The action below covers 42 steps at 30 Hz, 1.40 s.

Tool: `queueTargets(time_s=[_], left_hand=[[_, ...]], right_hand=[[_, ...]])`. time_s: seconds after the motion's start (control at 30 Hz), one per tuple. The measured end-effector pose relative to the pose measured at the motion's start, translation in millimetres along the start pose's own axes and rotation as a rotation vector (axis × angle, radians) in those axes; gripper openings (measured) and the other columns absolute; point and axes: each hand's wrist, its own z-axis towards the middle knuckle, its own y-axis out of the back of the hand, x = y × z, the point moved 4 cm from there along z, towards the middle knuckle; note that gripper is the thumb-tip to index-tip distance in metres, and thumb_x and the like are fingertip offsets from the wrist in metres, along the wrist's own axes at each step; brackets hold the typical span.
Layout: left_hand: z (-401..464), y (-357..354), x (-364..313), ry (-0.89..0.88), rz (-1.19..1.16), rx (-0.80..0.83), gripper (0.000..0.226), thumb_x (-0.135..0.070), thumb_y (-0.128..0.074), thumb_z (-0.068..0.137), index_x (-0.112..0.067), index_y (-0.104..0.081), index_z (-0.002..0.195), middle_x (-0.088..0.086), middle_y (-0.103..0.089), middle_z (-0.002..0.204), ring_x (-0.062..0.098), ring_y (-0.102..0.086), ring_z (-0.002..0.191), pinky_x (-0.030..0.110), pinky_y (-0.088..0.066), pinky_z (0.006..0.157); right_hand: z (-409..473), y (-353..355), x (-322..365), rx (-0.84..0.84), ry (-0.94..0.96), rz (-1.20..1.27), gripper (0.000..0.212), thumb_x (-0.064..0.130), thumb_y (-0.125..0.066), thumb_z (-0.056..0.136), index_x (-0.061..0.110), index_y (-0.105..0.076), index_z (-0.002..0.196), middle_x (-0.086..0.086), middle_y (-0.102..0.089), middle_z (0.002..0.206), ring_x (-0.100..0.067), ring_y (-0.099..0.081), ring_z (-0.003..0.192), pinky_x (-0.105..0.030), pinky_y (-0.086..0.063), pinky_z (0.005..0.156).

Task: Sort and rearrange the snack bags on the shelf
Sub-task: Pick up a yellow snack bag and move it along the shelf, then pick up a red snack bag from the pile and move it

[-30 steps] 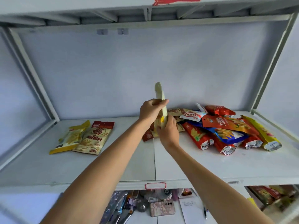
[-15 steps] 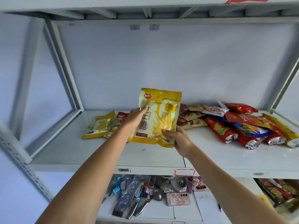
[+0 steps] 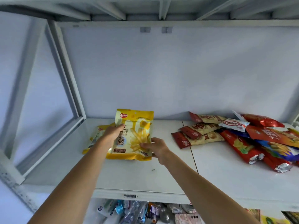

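- The left hand (image 3: 113, 133) and right hand (image 3: 156, 147) each pinched a side of the yellow fries bag (image 3: 134, 135), tilted over the shelf (image 3: 145, 177).
- It hung over a matching yellow bag (image 3: 94, 139), well left of the mixed pile (image 3: 242, 138).
- Best practice: lower it flat, edges squared, before letting go.

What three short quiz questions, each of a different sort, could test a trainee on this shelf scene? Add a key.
1. True or false: both hands hold the yellow bag.
2. The pile of bags lies on which side of the shelf? A left B right C middle
3. Fill in: the left hand grips the yellow bag's ___ edge, the right hand its lower right corner.

Key: 1 true; 2 B; 3 left
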Motion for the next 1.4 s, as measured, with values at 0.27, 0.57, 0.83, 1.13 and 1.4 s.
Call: queueTargets(time_s=[0.27,0.57,0.83,1.13,1.4], left_hand=[[58,49,-8,-0.002,0.283,-0.088,0.065,-0.041,-0.056,0.093,0.004,-0.041,0.138,0.022,-0.045,0.143,0.037,-0.044,0.130,0.040,-0.037,0.101],[36,30,-46,-0.391,1.005,0.043,0.029,-0.038,-0.049,0.091,-0.015,-0.067,0.094,0.007,-0.070,0.101,0.025,-0.064,0.091,0.034,-0.050,0.082],[-30,-50,-90,-0.721,1.110,0.169,0.042,-0.038,-0.046,0.093,-0.022,-0.055,0.132,0.005,-0.057,0.134,0.027,-0.054,0.120,0.033,-0.042,0.091],[-121,-133,-117,-0.902,1.034,0.297,0.045,-0.039,-0.049,0.093,-0.026,-0.052,0.136,0.006,-0.055,0.139,0.027,-0.052,0.124,0.035,-0.042,0.095],[-190,-222,-133,-0.955,0.991,0.351,0.038,-0.039,-0.049,0.094,-0.025,-0.057,0.128,0.004,-0.061,0.129,0.025,-0.056,0.116,0.032,-0.043,0.088]], right_hand=[[70,-46,11,0.005,-0.012,-0.249,0.062,0.022,-0.073,0.082,0.008,-0.047,0.137,-0.014,-0.060,0.126,-0.024,-0.061,0.100,-0.031,-0.051,0.082],[52,8,45,-0.137,0.281,-1.177,0.046,0.035,-0.048,0.096,0.018,-0.044,0.139,-0.006,-0.049,0.140,-0.025,-0.047,0.127,-0.036,-0.039,0.101],[-22,88,72,-0.398,0.266,-1.213,0.043,0.038,-0.049,0.094,0.019,-0.052,0.132,-0.006,-0.051,0.137,-0.027,-0.049,0.125,-0.037,-0.042,0.098],[-116,191,69,-0.559,0.171,-1.223,0.043,0.039,-0.044,0.095,0.021,-0.050,0.133,-0.007,-0.048,0.141,-0.029,-0.045,0.127,-0.042,-0.041,0.098],[-171,294,58,-0.606,0.133,-1.269,0.048,0.037,-0.046,0.094,0.019,-0.047,0.139,-0.006,-0.043,0.145,-0.028,-0.040,0.132,-0.042,-0.036,0.105]])
